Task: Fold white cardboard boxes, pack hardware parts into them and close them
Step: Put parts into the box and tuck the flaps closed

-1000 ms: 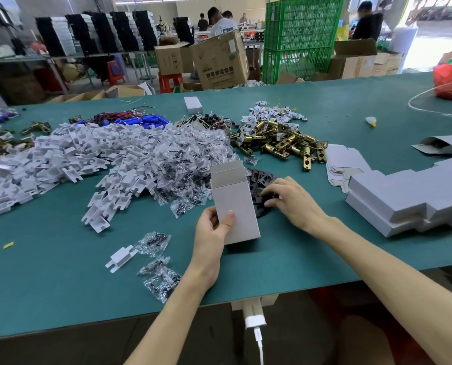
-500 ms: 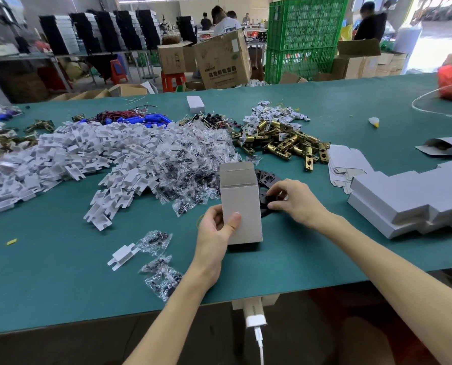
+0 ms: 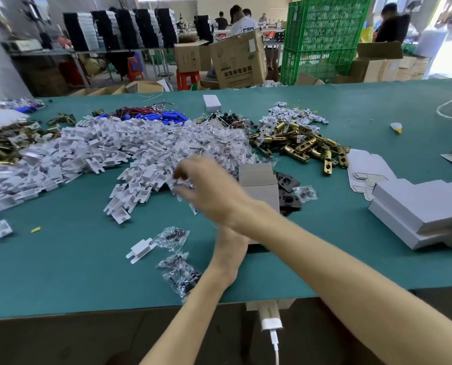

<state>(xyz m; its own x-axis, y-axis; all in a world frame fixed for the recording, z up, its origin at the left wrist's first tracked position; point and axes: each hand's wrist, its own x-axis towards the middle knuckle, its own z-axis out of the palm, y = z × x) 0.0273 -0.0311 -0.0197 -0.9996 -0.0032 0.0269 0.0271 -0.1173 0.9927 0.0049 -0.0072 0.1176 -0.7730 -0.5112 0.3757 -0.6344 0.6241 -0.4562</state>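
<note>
An open-topped white cardboard box (image 3: 259, 180) stands in the middle of the green table (image 3: 61, 272). My left hand (image 3: 230, 246) holds its lower end; my right forearm crosses over and hides the fingers. My right hand (image 3: 209, 191), blurred, reaches left across the box, with thumb and fingers apart over the pile of small clear screw bags (image 3: 214, 143). Black metal plates (image 3: 288, 191) lie just right of the box. Brass latches (image 3: 306, 146) are heaped behind them. A wide pile of white plastic parts (image 3: 101, 148) spreads to the left.
Folded white boxes (image 3: 417, 212) are stacked at the right, with flat box blanks (image 3: 361, 175) behind them. Loose screw bags (image 3: 172, 237) and one white plastic part (image 3: 140, 248) lie near the front edge. A charger (image 3: 270, 320) hangs below the table.
My right hand left the black plates on the right of the box and swung left across it to the screw bags. My left hand still holds the box in about the same spot.
</note>
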